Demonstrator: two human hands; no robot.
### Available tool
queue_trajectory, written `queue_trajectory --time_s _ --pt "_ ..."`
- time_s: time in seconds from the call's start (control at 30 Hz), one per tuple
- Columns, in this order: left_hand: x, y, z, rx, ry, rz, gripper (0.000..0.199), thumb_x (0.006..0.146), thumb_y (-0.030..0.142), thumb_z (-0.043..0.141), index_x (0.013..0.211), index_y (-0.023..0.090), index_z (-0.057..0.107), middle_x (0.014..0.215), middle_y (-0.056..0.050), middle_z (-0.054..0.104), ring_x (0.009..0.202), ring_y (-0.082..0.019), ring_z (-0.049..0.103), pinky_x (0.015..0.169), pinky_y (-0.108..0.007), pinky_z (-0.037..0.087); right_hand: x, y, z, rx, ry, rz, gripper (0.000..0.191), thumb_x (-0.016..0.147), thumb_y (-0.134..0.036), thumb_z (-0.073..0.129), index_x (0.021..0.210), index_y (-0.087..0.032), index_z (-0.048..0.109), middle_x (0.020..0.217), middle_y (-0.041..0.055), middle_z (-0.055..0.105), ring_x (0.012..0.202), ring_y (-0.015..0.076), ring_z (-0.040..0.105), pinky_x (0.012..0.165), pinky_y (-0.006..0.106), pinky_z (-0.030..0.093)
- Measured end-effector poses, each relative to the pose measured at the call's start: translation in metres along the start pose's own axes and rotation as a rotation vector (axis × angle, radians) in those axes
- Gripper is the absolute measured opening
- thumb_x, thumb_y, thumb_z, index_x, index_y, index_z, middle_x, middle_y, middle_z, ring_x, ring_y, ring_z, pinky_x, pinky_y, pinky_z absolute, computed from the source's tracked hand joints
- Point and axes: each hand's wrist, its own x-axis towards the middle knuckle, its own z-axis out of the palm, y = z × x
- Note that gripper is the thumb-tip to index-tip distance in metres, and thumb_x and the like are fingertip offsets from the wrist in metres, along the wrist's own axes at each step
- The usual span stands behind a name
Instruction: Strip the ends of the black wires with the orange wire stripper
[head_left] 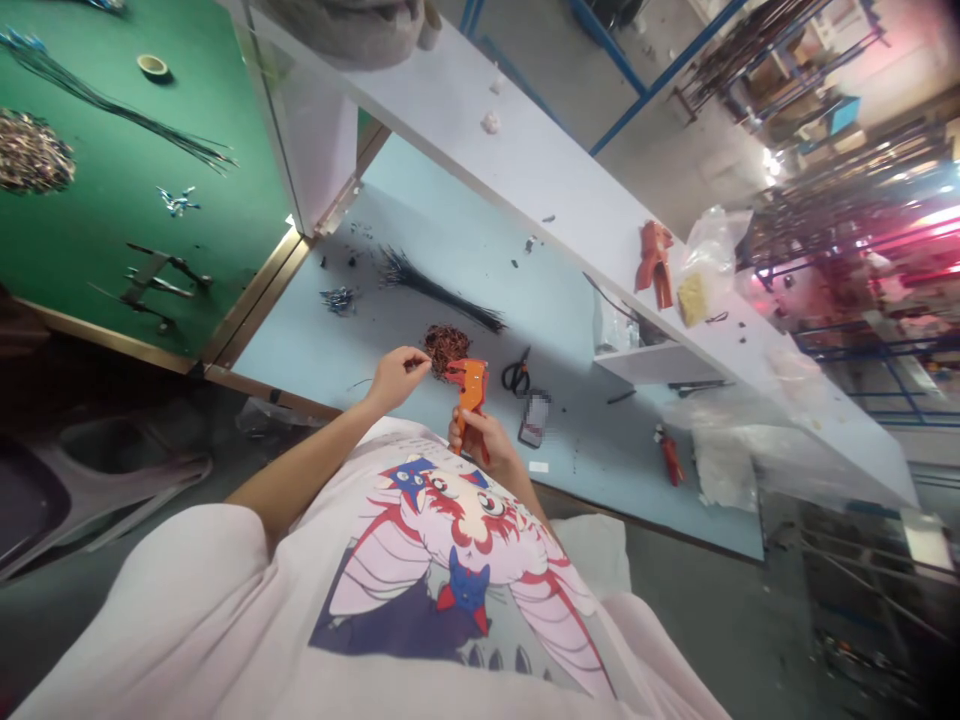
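My right hand [484, 440] is wrapped round the handles of an orange wire stripper [472, 378], its red-tipped jaws turned left. To the left of those jaws, my left hand [401, 374] has thumb and fingers pinched together; whatever lies between them is too small to make out. Just beyond both hands sits a tangled heap of short brown and dark wire pieces [445, 346]. A bundle of long dark wires [442, 288] stretches across the blue table behind the heap. Farther left is a small pile of blue-and-silver terminal pieces [337, 299].
Black-handled scissors [516, 375] and a phone [535, 418] lie right of the stripper. A white raised shelf [555, 190] borders the far side, bearing another orange tool [655, 262]. At left, a green table [90, 240] holds more wires and a tape roll [153, 67].
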Motion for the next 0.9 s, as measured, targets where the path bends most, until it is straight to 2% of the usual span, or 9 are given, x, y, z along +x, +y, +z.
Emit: queue_trajectory --time_s 0.2,0.53,0.7,0.9 --pt "-0.009 0.029 -0.015 -0.122 0.080 0.110 0.012 0.079 0.027 0.059 0.078 0.018 0.065 0.072 -0.001 0.063 0.063 -0.010 0.051 0.061 -0.024 0.043 -0.026 -0.008 0.020 -0.081 -0.085 -0.102 0.028 0.073 -0.037 0.067 0.086 -0.019 0.051 0.063 -0.0018 0.054 0.053 0.0131 0.053 0.046 0.026 0.047" --pt "-0.027 0.069 -0.032 -0.047 0.127 0.335 0.009 0.081 0.024 0.058 0.079 0.019 0.065 0.068 0.000 0.060 0.056 -0.009 0.044 0.055 -0.023 0.039 -0.053 -0.015 0.037 -0.211 -0.125 -0.165 0.031 0.072 -0.041 0.068 0.085 -0.018 0.052 0.061 -0.0016 0.054 0.051 0.0134 0.054 0.048 0.027 0.045" --pt "-0.033 0.080 -0.035 0.001 0.140 0.437 0.010 0.082 0.023 0.057 0.079 0.019 0.065 0.065 0.001 0.059 0.055 -0.008 0.045 0.056 -0.023 0.039 -0.058 -0.016 0.040 -0.290 -0.164 -0.197 0.029 0.075 -0.041 0.066 0.085 -0.018 0.053 0.060 0.0000 0.056 0.050 0.0144 0.055 0.046 0.027 0.044" --pt "-0.036 0.084 -0.038 0.015 0.143 0.443 0.012 0.083 0.026 0.056 0.077 0.019 0.065 0.063 0.000 0.060 0.057 -0.009 0.049 0.058 -0.023 0.041 -0.056 -0.013 0.040 -0.306 -0.147 -0.221 0.029 0.077 -0.044 0.064 0.081 -0.018 0.051 0.056 -0.0015 0.053 0.046 0.0129 0.052 0.042 0.026 0.043"
